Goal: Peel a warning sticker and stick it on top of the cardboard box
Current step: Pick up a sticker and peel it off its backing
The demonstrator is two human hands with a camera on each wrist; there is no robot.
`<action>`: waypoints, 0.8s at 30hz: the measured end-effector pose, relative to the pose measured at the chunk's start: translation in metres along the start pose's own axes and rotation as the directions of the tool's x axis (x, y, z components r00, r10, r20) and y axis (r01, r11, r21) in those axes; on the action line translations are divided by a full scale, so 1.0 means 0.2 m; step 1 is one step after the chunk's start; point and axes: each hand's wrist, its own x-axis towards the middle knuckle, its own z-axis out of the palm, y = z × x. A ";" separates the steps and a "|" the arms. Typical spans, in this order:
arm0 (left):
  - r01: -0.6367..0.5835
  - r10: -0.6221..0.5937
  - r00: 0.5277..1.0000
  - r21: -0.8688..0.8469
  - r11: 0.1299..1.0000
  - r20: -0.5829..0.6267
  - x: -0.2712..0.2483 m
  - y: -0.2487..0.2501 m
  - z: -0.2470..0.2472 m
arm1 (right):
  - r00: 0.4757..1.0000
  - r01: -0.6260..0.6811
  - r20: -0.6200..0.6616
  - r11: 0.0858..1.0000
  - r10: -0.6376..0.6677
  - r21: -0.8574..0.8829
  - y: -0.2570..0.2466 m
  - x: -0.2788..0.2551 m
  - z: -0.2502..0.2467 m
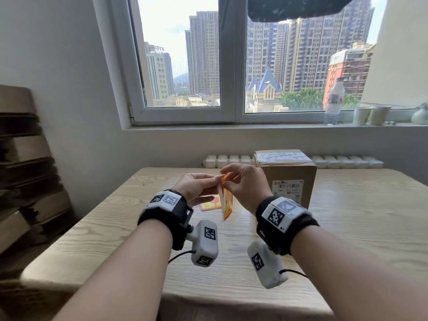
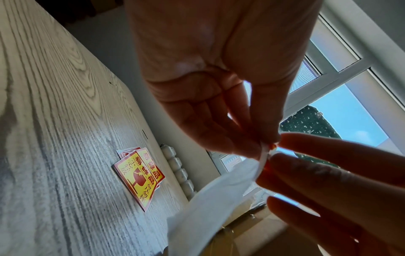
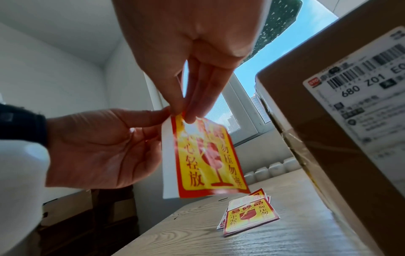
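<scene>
A red and yellow warning sticker [image 3: 203, 161] on white backing paper [image 2: 210, 204] hangs upright above the table. My left hand [image 1: 196, 187] pinches the top corner of the backing between thumb and fingertips. From the other side my right hand [image 1: 245, 184] pinches the sticker's top corner [image 1: 225, 178]. The two layers look slightly parted at that corner in the left wrist view. The cardboard box [image 1: 289, 179] stands upright just right of my hands, tape across its top and a shipping label [image 3: 359, 107] on its near face.
A small pile of spare stickers [image 1: 212, 202] lies on the wooden table [image 1: 359, 218] under my hands, left of the box. Flattened cardboard [image 1: 25, 170] is stacked at the far left. A bottle [image 1: 333, 103] and cups [image 1: 370, 115] stand on the windowsill.
</scene>
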 end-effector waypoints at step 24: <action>0.046 -0.049 0.998 0.064 0.997 0.044 0.02 0.00 0.04 | 0.999 0.022 0.048 0.999 -0.020 -0.037 0.05 -0.02 -0.01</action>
